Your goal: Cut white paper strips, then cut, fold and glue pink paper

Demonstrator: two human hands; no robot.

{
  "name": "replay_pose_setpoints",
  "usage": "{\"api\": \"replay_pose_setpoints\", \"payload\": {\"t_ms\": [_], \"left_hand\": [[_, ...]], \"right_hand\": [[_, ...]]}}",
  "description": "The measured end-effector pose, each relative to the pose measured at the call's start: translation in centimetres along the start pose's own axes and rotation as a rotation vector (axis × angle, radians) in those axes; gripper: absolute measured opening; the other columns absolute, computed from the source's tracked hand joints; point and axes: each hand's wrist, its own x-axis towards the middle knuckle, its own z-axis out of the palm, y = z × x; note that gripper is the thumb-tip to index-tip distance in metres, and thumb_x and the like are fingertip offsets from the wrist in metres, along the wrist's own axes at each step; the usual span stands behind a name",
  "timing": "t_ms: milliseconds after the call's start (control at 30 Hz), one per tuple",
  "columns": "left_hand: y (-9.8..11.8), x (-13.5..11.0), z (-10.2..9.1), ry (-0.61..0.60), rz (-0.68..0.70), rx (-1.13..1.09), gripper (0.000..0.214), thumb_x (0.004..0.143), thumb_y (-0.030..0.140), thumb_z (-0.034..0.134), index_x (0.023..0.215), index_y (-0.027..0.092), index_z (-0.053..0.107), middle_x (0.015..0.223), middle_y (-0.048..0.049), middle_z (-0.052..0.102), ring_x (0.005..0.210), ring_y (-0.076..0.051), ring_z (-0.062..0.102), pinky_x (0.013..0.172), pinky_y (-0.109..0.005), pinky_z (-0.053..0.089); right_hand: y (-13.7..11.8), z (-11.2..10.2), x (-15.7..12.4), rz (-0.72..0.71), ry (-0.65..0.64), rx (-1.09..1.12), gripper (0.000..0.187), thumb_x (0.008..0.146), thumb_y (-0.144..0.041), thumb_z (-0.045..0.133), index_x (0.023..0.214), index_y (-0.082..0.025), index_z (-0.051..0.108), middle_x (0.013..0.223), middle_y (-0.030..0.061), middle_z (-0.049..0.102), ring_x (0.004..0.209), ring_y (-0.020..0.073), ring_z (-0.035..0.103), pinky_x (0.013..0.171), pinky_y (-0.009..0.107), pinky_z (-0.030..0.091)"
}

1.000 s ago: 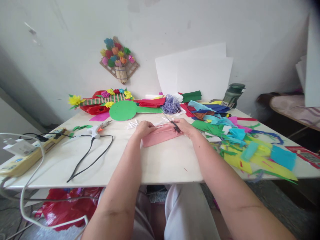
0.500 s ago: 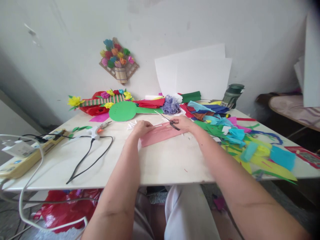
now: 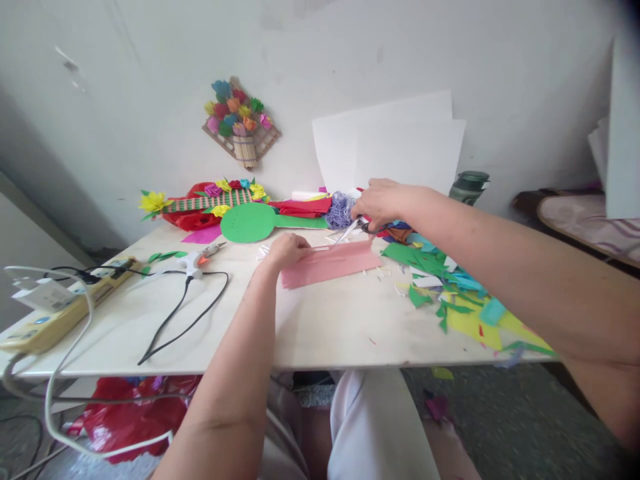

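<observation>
A sheet of pink crepe paper (image 3: 333,268) lies flat on the table in front of me. My left hand (image 3: 290,251) is at its upper left corner, fingers closed on a thin white strip (image 3: 320,249) that reaches out over the paper. To the upper right of the sheet, my right hand (image 3: 379,205) grips the dark handles of a pair of scissors (image 3: 349,231), whose blades slant down and left towards the end of the strip. Small white pieces (image 3: 263,251) are scattered beside my left hand.
A glue gun (image 3: 196,261) and its looped cable lie left, near a power strip (image 3: 75,303). Behind are a green paddle-shaped card (image 3: 249,223), purple yarn (image 3: 341,210) and folded red paper (image 3: 303,207). Coloured scraps (image 3: 465,303) cover the right side; a dark bottle (image 3: 469,187) stands behind.
My right hand has lifted up and away from the pink paper, carrying the scissors, and its forearm has swung to the right. My left hand has hardly moved.
</observation>
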Motion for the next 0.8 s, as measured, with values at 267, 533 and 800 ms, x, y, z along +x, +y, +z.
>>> {"api": "replay_pose_setpoints", "payload": {"t_ms": [267,533,800], "left_hand": [[2.4,-0.2,-2.3,0.007,0.070,0.159,0.026,0.070,0.034,0.054,0.081,0.020,0.073,0.078,-0.0048,0.069,0.068,-0.016,0.056,0.059,-0.023,0.035],[4.8,-0.2,-3.6,0.024,0.177,0.298,0.025,0.070,0.032,0.052,0.083,0.023,0.072,0.080,-0.0038,0.069,0.071,-0.017,0.058,0.059,-0.023,0.036],[5.7,0.0,-4.2,0.030,0.209,0.337,0.025,0.071,0.033,0.053,0.084,0.024,0.072,0.081,-0.0039,0.069,0.073,-0.018,0.058,0.062,-0.024,0.037]], "right_hand": [[-1.2,-0.7,-0.4,-0.092,0.003,-0.166,0.018,0.077,-0.035,0.060,0.068,-0.020,0.065,0.065,-0.0011,0.067,0.082,0.0156,0.059,0.084,0.035,0.028],[-2.6,-2.9,-1.0,-0.271,-0.124,-0.441,0.025,0.072,-0.046,0.060,0.077,-0.023,0.067,0.076,0.0019,0.069,0.088,0.0226,0.057,0.081,0.042,0.025],[-1.4,-2.7,-0.6,-0.274,-0.111,-0.394,0.038,0.078,-0.054,0.048,0.083,-0.022,0.067,0.087,0.0027,0.070,0.104,0.0236,0.052,0.085,0.041,0.022]]}}
